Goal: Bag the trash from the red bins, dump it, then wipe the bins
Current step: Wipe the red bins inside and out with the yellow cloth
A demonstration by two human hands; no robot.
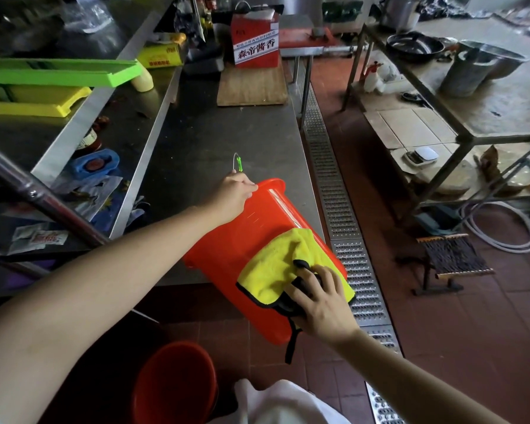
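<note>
The left hand (233,191) grips the rim of the red bin (251,231), fingers curled over the edge; the bin lies tilted on the steel table (196,139); the right hand (318,301) presses a yellow cloth (276,264) on the bin's side, fingers spread; a second red bin (175,384) stands on the floor, below both hands.

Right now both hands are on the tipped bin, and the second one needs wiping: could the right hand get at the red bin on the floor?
Probably yes: the red bin on the floor stands open-topped, nothing covering it.
</note>
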